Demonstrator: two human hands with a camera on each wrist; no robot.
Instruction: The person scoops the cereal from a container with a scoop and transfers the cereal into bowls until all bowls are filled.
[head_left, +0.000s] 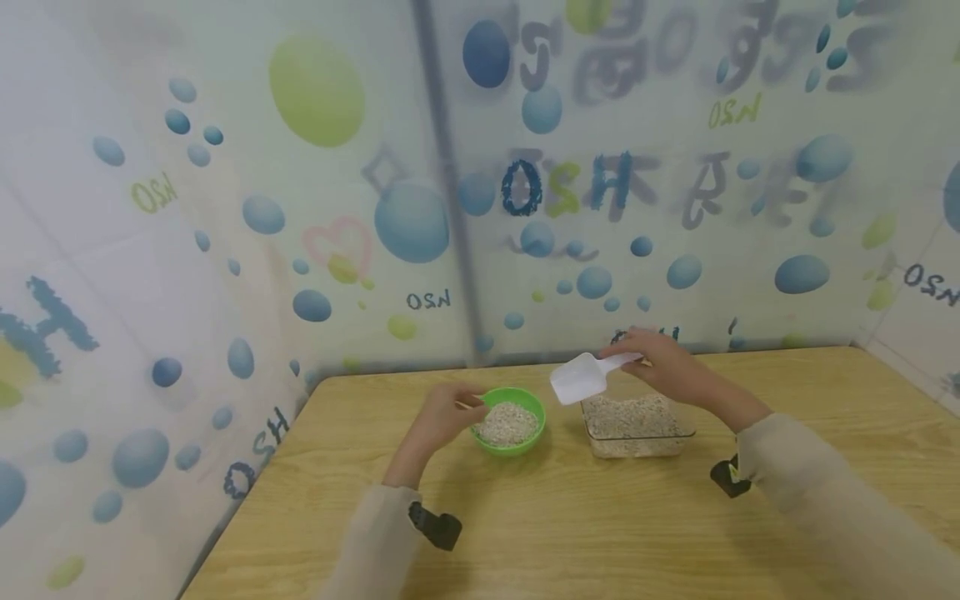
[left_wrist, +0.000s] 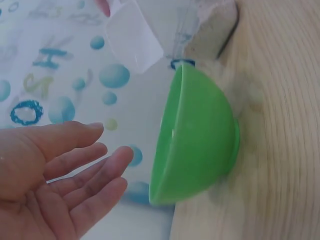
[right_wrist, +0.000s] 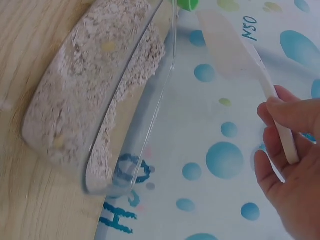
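My right hand [head_left: 663, 367] grips the handle of a white plastic scoop [head_left: 579, 380], raised above the table between a green bowl and a clear container. In the right wrist view the fingers and thumb of that hand curl round the scoop's handle [right_wrist: 284, 131]. Oat-like flakes [head_left: 507, 423] lie inside the green bowl [left_wrist: 202, 140]. The clear rectangular container [head_left: 643, 446] holds more of the flakes. Beside the bowl's left rim is my left hand [head_left: 444, 417]; the left wrist view shows its fingers [left_wrist: 102, 182] loosely bent, apart from the bowl and holding nothing.
The wooden table [head_left: 585, 533] carries the bowl and the container near its back edge. Behind it hangs a pale curtain [head_left: 360, 308] with blue and green dots and letters. Dark straps [head_left: 437, 527] sit on both wrists.
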